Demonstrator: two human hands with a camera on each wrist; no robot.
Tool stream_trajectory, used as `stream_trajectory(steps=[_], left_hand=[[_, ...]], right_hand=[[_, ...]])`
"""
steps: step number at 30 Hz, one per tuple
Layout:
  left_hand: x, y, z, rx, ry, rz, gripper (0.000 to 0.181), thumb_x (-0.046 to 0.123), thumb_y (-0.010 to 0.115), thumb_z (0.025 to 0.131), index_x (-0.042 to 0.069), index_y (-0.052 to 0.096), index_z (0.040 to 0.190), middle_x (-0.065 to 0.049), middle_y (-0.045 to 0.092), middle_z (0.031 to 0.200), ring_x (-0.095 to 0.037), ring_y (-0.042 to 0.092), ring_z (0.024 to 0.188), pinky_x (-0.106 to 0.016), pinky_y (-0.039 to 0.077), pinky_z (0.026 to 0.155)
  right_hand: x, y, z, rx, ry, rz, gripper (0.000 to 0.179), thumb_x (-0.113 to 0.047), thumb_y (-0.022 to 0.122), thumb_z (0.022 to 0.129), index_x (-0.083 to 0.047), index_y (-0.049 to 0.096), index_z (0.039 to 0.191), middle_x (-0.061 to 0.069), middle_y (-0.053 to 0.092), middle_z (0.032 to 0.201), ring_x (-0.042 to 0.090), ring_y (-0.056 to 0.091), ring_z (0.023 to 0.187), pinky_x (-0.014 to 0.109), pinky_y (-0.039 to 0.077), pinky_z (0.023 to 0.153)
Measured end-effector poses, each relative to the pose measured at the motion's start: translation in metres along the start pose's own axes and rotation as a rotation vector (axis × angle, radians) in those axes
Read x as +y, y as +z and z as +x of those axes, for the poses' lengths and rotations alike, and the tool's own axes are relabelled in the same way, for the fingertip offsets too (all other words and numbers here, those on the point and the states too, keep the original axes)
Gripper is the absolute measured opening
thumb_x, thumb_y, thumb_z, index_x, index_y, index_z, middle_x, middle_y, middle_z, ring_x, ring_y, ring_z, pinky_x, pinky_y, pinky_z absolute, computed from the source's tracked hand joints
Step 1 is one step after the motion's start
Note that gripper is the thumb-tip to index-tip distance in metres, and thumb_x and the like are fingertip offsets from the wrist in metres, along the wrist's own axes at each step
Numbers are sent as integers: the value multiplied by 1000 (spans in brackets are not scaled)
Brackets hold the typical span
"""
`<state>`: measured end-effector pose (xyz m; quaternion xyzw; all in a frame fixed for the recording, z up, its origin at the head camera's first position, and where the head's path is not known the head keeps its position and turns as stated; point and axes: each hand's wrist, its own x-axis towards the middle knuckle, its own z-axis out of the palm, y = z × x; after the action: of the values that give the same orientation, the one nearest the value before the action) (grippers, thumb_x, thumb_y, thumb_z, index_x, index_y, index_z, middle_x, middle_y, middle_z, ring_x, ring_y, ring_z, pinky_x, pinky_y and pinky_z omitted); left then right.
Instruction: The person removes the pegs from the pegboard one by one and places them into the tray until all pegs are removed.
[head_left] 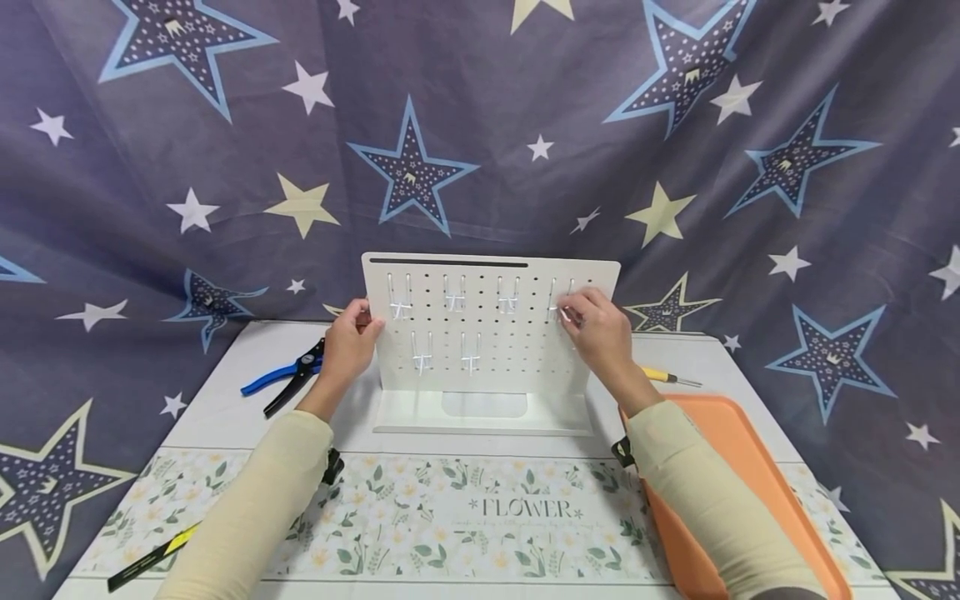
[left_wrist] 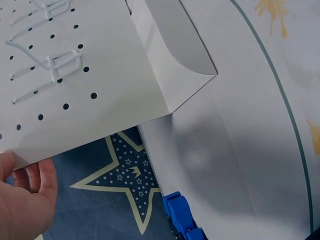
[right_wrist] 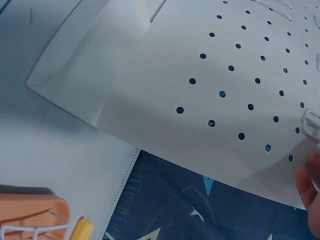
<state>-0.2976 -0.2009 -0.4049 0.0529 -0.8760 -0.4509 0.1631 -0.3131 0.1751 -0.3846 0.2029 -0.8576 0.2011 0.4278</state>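
Note:
A white metal pegboard [head_left: 517, 377] with rows of small holes stands upright on its folded base. My left hand [head_left: 351, 346] grips its left edge, thumb on the front and fingers behind, as the left wrist view also shows. At the upper right, my right hand [head_left: 602, 333] pinches a white wire hook [head_left: 552, 293] against the board; its fingertips partly cover the hook. In the right wrist view, the looped end of that hook [right_wrist: 306, 122] shows just above the fingers. Several similar hooks [head_left: 453, 293] hang across the upper row and lower left.
An orange tray [head_left: 720, 408] lies at the right, with white wire [right_wrist: 35, 229] in it. Beside it is a yellow-handled screwdriver [head_left: 658, 375]. Blue-and-black pliers [head_left: 288, 377] lie left of the board, and a black-and-yellow cutter [head_left: 153, 560] at front left. A starred curtain [head_left: 480, 217] hangs behind.

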Motion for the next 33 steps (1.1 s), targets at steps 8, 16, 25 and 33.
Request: stream_trajectory(steps=[8, 16, 25, 33], left_hand=[[0, 0, -1, 9, 12, 10, 25, 17, 57, 104, 7, 57, 127, -19, 67, 118, -32, 60, 101, -43, 48, 89], [0, 2, -2, 20, 19, 20, 24, 17, 57, 104, 7, 58, 126, -18, 68, 116, -32, 61, 100, -44, 48, 89], [-2, 1, -2, 18, 19, 21, 24, 18, 58, 104, 8, 58, 125, -18, 68, 116, -32, 62, 101, -45, 49, 90], [-2, 2, -1, 21, 23, 25, 25, 18, 58, 104, 8, 58, 127, -18, 69, 118, -33, 63, 102, -46, 49, 91]], right_hand=[[0, -3, -1, 22, -35, -17, 12, -11, 82, 83, -14, 75, 92, 6, 71, 95, 24, 71, 83, 41, 56, 66], [-2, -8, -1, 48, -84, -19, 11, -10, 82, 83, -12, 74, 90, 7, 70, 93, 25, 70, 78, 38, 55, 64], [-5, -13, 1, 64, -119, -17, 10, -10, 82, 83, -13, 75, 89, 6, 70, 90, 23, 69, 75, 37, 56, 63], [-2, -27, 0, 59, -106, 15, 12, -9, 83, 82, -13, 75, 89, 5, 70, 90, 21, 71, 76, 35, 57, 63]])
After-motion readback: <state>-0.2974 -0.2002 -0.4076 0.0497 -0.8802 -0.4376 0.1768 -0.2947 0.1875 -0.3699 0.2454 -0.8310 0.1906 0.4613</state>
